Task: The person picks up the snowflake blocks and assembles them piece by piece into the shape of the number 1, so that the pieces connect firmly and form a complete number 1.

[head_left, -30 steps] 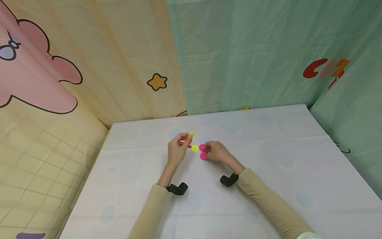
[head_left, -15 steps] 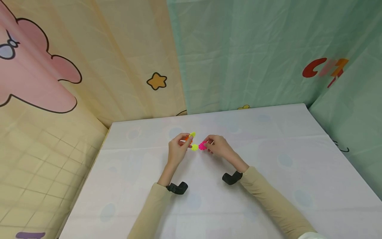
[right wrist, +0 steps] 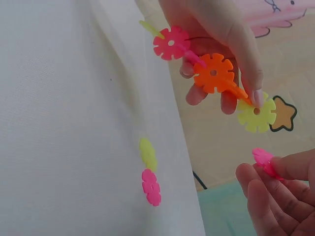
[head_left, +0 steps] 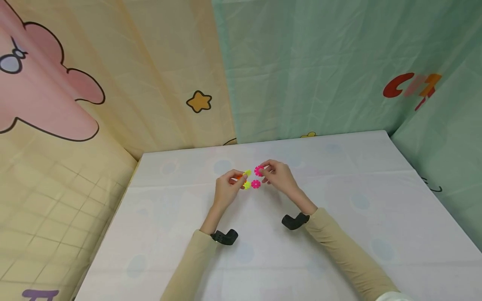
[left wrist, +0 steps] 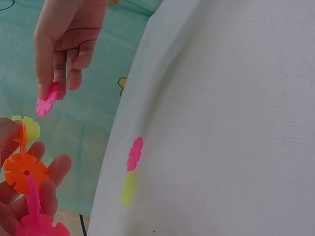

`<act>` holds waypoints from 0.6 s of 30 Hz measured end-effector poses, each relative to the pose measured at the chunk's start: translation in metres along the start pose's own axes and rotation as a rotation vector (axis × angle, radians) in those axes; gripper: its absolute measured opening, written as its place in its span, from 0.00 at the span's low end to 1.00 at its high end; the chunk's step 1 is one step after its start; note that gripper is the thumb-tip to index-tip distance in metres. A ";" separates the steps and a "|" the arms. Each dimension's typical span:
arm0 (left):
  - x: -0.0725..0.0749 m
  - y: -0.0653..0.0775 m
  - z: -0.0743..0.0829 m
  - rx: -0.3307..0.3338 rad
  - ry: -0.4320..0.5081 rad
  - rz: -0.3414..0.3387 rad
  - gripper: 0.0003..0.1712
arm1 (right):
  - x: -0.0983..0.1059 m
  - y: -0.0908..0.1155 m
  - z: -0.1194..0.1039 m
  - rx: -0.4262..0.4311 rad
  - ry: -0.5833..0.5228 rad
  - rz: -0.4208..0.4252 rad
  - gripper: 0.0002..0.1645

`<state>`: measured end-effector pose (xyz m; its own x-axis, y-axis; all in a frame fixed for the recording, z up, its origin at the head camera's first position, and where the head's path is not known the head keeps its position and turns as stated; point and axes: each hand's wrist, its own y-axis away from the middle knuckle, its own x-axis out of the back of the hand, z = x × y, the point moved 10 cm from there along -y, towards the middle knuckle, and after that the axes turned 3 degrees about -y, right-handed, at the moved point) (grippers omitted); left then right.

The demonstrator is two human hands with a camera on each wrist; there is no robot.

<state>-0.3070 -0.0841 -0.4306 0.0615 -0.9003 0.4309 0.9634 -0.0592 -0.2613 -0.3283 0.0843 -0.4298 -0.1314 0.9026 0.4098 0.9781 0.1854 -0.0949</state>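
Observation:
My left hand grips a chain of interlocking snowflake discs above the table. In the right wrist view its end is a yellow disc, followed by an orange disc and a pink disc; more pieces are slotted edge-on between them. Thumb and index finger of my right hand pinch a loose pink disc, held a short gap from the chain's yellow end. Below the hands, a pink disc and a yellow disc lie side by side on the table.
A white cloth with pale spots covers the table. Behind it hang a yellow curtain and a green curtain with cartoon prints. Each wrist wears a black camera mount, such as the left mount.
My right hand has picked up the nearer pink disc from the table and carried it up and away from me, towards the chain. My left hand has shifted slightly right.

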 end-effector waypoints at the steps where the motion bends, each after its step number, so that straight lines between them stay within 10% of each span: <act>1: 0.000 0.000 0.000 -0.002 -0.007 0.001 0.09 | 0.001 0.000 -0.001 0.003 -0.010 0.006 0.14; 18: -0.007 0.001 0.005 -0.026 -0.048 0.008 0.10 | 0.008 0.001 -0.015 0.090 -0.105 0.078 0.14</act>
<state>-0.3049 -0.0760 -0.4298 0.0821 -0.8793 0.4692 0.9557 -0.0640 -0.2872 -0.3257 0.0857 -0.4134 -0.0760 0.9506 0.3010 0.9683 0.1425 -0.2054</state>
